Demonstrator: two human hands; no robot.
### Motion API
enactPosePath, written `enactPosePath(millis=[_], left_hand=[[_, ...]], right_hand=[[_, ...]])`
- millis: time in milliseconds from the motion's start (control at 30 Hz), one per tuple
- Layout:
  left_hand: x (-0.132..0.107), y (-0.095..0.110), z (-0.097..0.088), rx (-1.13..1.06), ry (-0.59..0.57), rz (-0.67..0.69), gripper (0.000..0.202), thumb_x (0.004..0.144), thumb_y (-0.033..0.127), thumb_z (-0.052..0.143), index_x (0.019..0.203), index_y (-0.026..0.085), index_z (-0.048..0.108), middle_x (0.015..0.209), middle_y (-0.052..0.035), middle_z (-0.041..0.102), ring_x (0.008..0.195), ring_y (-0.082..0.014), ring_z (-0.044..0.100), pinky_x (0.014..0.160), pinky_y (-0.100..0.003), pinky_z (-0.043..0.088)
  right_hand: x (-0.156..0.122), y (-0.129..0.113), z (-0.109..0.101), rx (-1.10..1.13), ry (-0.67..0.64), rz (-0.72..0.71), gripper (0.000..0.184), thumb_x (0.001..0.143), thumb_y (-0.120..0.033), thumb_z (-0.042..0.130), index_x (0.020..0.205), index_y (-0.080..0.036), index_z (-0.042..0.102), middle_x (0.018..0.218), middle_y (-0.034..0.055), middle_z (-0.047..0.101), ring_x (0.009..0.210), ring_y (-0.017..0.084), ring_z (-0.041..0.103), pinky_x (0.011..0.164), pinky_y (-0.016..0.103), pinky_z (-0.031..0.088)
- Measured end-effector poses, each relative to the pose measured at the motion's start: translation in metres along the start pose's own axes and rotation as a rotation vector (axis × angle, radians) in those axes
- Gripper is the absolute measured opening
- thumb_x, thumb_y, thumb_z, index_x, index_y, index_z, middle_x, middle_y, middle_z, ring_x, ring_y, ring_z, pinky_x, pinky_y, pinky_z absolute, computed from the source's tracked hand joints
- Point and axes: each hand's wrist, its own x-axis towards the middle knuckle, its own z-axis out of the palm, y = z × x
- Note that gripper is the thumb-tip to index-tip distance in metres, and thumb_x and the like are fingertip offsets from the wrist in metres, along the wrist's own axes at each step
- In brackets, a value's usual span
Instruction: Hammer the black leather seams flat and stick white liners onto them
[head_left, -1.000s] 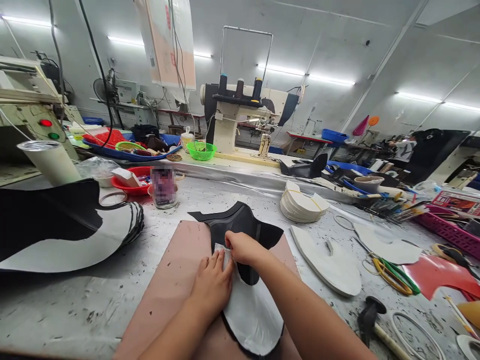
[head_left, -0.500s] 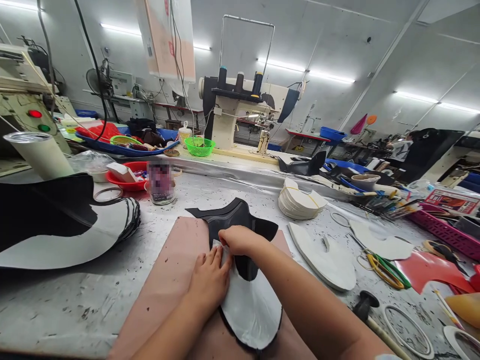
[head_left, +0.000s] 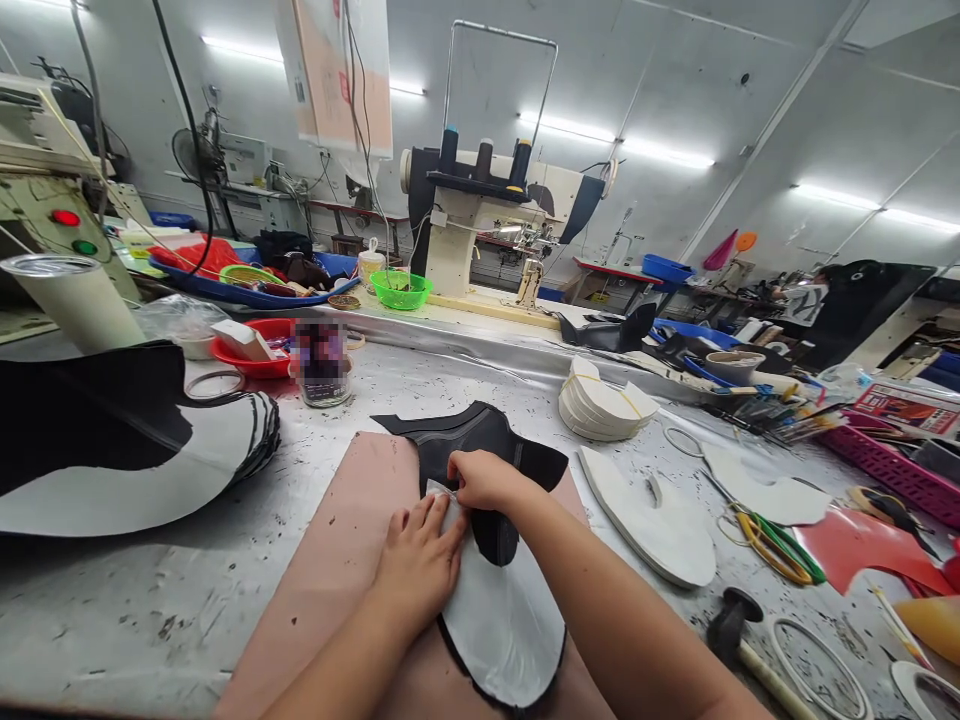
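Observation:
A black shoe upper (head_left: 480, 435) lies on a pinkish-brown board in front of me, with a glossy white lining piece (head_left: 510, 625) over its near, rounded part. My left hand (head_left: 421, 560) rests flat on the left edge of the white piece, fingers slightly spread. Beside its fingertips my right hand (head_left: 486, 482) is closed, with curled fingers at the upper end of the white piece where it meets the black material. What sits between the right fingertips is hidden. The right forearm crosses over the black part of the upper.
A stack of black-and-white upper pieces (head_left: 150, 480) lies at left. White shaped pieces (head_left: 645, 520), scissors (head_left: 776, 548), a hammer (head_left: 735, 620) and tape rings (head_left: 817, 665) are at right. A sewing machine (head_left: 457, 245) stands behind, near a red bowl (head_left: 262, 365) and a jar (head_left: 324, 385).
My right hand has shifted slightly to the right along the upper end of the white piece. The left hand stays almost in place. The black flap on the right has moved slightly right.

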Motion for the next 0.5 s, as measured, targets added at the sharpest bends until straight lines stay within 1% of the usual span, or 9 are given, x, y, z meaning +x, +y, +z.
enactPosePath(millis=[67, 167, 267, 333, 400, 433, 500], left_hand=[[0.0, 0.0, 0.002, -0.001, -0.002, 0.001, 0.037, 0.088, 0.022, 0.043, 0.123, 0.028, 0.054, 0.134, -0.0063, 0.049, 0.125, -0.0269, 0.04, 0.096, -0.045, 0.032], [0.0, 0.0, 0.005, 0.002, -0.016, -0.01, 0.041, 0.088, 0.024, 0.038, 0.128, 0.02, 0.05, 0.136, -0.0067, 0.047, 0.127, -0.0252, 0.038, 0.099, -0.044, 0.029], [0.002, 0.0, 0.003, 0.008, -0.034, -0.013, 0.046, 0.088, 0.024, 0.035, 0.132, 0.015, 0.045, 0.139, -0.008, 0.042, 0.128, -0.0242, 0.037, 0.1, -0.045, 0.028], [0.004, -0.001, 0.0, 0.014, -0.041, -0.009, 0.048, 0.086, 0.024, 0.035, 0.133, 0.014, 0.043, 0.14, -0.0089, 0.041, 0.127, -0.0251, 0.038, 0.099, -0.047, 0.029], [0.007, -0.001, -0.003, 0.018, -0.041, 0.0, 0.05, 0.085, 0.025, 0.037, 0.133, 0.014, 0.043, 0.138, -0.0097, 0.044, 0.125, -0.0269, 0.04, 0.097, -0.049, 0.03], [0.009, -0.002, -0.004, 0.019, -0.039, 0.007, 0.05, 0.084, 0.026, 0.039, 0.132, 0.014, 0.044, 0.137, -0.0098, 0.045, 0.123, -0.0277, 0.041, 0.096, -0.049, 0.031], [0.012, -0.002, -0.005, 0.019, -0.033, 0.022, 0.05, 0.082, 0.027, 0.042, 0.131, 0.015, 0.046, 0.136, -0.0095, 0.048, 0.121, -0.0283, 0.042, 0.094, -0.048, 0.032]], right_hand=[[0.0, 0.001, 0.002, 0.002, 0.013, 0.003, 0.022, 0.085, -0.031, 0.059, 0.101, -0.016, 0.056, 0.089, 0.0019, 0.06, 0.077, 0.016, 0.058, 0.068, 0.033, 0.048], [0.0, 0.0, 0.007, -0.008, 0.049, -0.001, 0.02, 0.086, -0.032, 0.058, 0.098, -0.016, 0.057, 0.088, 0.0014, 0.06, 0.075, 0.015, 0.057, 0.067, 0.031, 0.048], [-0.002, -0.003, 0.012, -0.044, 0.123, 0.015, 0.017, 0.085, -0.028, 0.057, 0.097, -0.015, 0.056, 0.085, 0.0019, 0.06, 0.075, 0.017, 0.057, 0.066, 0.031, 0.045], [-0.005, -0.007, 0.015, -0.084, 0.195, 0.034, 0.014, 0.084, -0.019, 0.056, 0.097, -0.014, 0.056, 0.086, 0.0055, 0.061, 0.08, 0.02, 0.056, 0.067, 0.032, 0.043], [-0.013, -0.01, 0.019, -0.128, 0.281, 0.037, 0.013, 0.085, -0.014, 0.05, 0.097, -0.013, 0.056, 0.09, 0.0107, 0.061, 0.088, 0.025, 0.053, 0.072, 0.034, 0.04], [-0.02, -0.012, 0.023, -0.147, 0.323, 0.032, 0.014, 0.087, -0.013, 0.046, 0.096, -0.013, 0.056, 0.093, 0.0127, 0.06, 0.092, 0.026, 0.051, 0.075, 0.036, 0.039], [-0.037, -0.014, 0.033, -0.177, 0.392, 0.014, 0.019, 0.09, -0.014, 0.039, 0.094, -0.014, 0.057, 0.094, 0.0136, 0.06, 0.093, 0.027, 0.05, 0.081, 0.039, 0.035]])
